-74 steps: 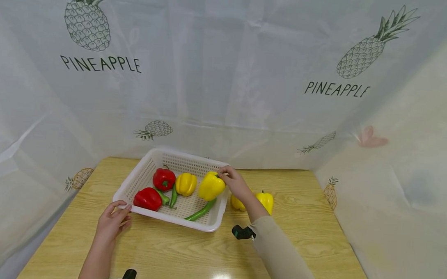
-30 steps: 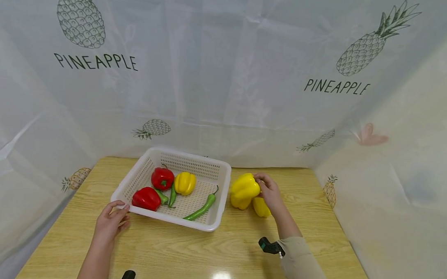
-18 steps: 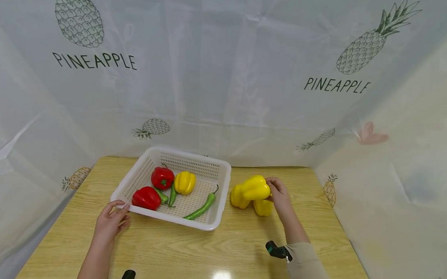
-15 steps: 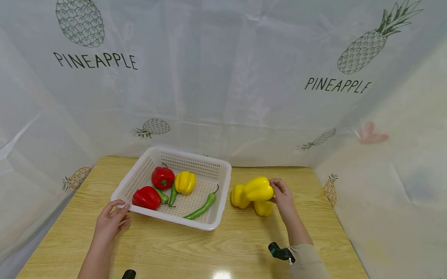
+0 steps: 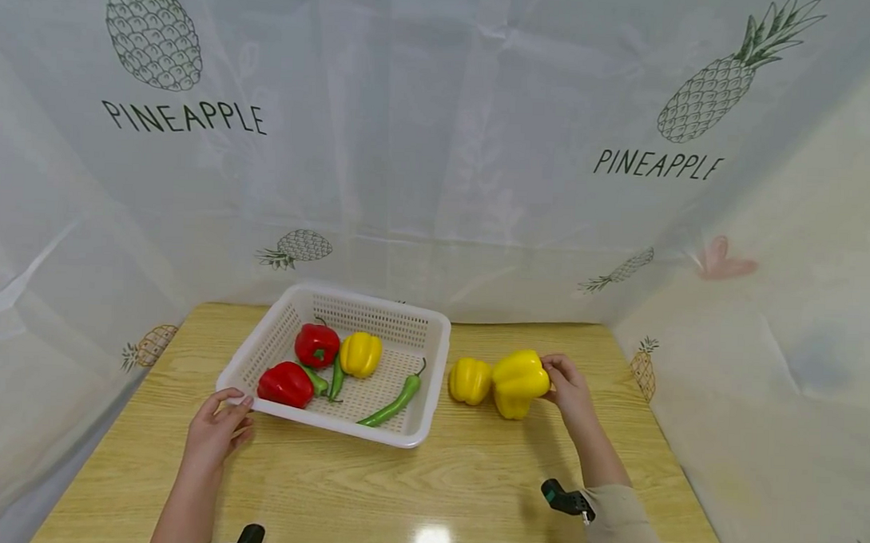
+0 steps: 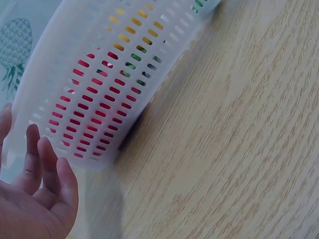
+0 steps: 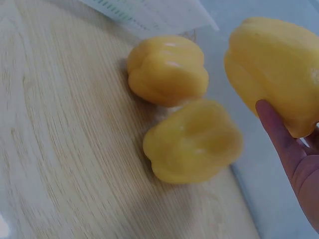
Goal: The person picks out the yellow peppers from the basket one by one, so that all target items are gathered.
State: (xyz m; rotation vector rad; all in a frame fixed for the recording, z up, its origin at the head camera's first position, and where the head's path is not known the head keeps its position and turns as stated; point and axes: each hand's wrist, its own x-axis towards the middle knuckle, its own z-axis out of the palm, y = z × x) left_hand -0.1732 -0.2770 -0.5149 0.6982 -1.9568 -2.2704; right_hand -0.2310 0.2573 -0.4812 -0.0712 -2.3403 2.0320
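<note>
- Yellow bell pepper (image 5: 521, 372): airborne, right of the white plastic basket (image 5: 433, 399), overlapping the right loose pepper (image 7: 194, 142) in head view. Left loose pepper (image 5: 470, 381) sits just beside, on the desk (image 5: 369, 501).
- Handling, my guess: light, firm shell, glossy so slippery; would dent if squeezed. Best hold: stem end or shoulders, thumb opposed.
- Right hand (image 5: 569, 390): fingers around its right end, thumb along the flank. Stem hidden.
- Left hand (image 5: 215, 430): pinches the basket rim at the near-left corner; other fingers loosely curled, off the wall.
- In basket: two red bell peppers (image 5: 285, 384), one yellow pepper (image 5: 361, 354), green chili (image 5: 394, 404), more green beside the reds.
- Vs 2.5 s ago: held pepper was over the basket's right end, now out past it. Left hand hasn't shifted; basket contents look the same.
</note>
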